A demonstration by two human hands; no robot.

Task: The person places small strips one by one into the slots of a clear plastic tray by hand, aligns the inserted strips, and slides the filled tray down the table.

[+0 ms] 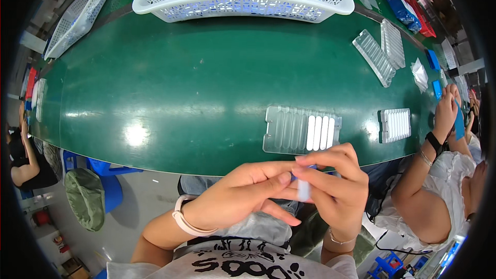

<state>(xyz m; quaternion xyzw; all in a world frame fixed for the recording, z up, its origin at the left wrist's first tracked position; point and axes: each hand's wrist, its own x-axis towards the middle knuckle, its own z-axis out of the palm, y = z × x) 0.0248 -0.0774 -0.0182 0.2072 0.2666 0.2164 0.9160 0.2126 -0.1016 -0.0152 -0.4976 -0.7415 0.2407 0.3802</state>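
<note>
Just below the table's near edge, my two hands meet around a small white-and-blue strip (304, 190), slightly blurred. My left hand (253, 186) pinches at its blue part with thumb and fingers. From the other side my right hand (336, 188) closes its bent fingers on the same strip. Straight ahead on the table lies a clear plastic tray (287, 130) with long slots. Several white strips (320, 133) fill slots in its right part, while the left slots hold nothing. My right fingers overlap the tray's near right corner in the picture.
A white perforated basket (243, 8) heaped with blue and white strips stands at the far side. A filled tray (395, 125) lies to the right, with clear trays (374, 58) beyond it. A co-worker's hand (447, 106) works at the right; another basket (77, 18) stands far left.
</note>
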